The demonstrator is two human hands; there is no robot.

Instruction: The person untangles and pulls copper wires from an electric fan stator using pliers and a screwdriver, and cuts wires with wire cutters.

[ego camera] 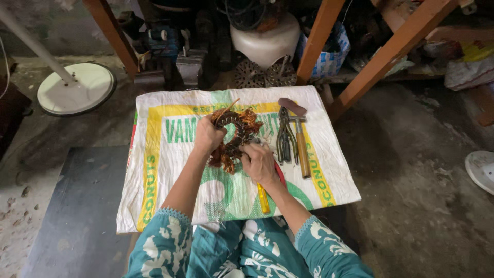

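Head view, looking down on a person seated on the floor, patterned teal sleeves at the lower edge. Work surface: a woven sack [319, 170], white with yellow and green print, spread flat over a low board. Item in hand: a motor winding [234, 136], a dark ring with tangled copper-brown wire spilling from it, lying near the sack's upper middle. Left hand [207, 136]: fingers closed on the ring's left side, holding it steady. Right hand [259, 162]: fingers curled against the ring's lower right edge, apparently gripping wire or a small tool; which one cannot be told. A yellow-handled screwdriver [263, 198] lies just under the right wrist, pointing towards the body. To the right, apart from the hands: pliers [286, 136] and a wooden-handled hammer [301, 146], side by side. Beyond the sack: a white round fan base [77, 88] at upper left, orange wooden legs [391, 51] of a bench, and clutter beneath it. Step judged in hand: working copper wire loose from the ring. The next move calls for a firm left-hand brace and a controlled pull, since the strands look tangled.
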